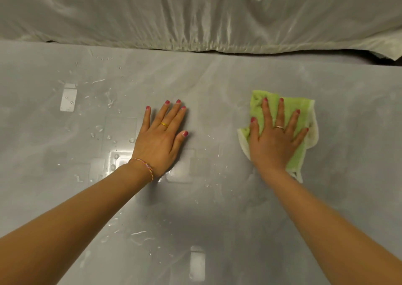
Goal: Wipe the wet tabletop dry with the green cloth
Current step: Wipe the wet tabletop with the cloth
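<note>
Because the green cloth is soft, light and limp, it is judged likely to bunch or fold under a sideways push unless it is pinned broadly from above. It lies crumpled flat on the right part of the grey tabletop, and the right hand is spread open on top of it, fingers splayed, palm pressing down rather than gripping. The left hand is laid flat and open on the bare surface, holding nothing. Water droplets are seen mostly left of and below that hand, so much wiping is judged to remain. Wet, glossy laminate may let the cloth slide easily.
</note>
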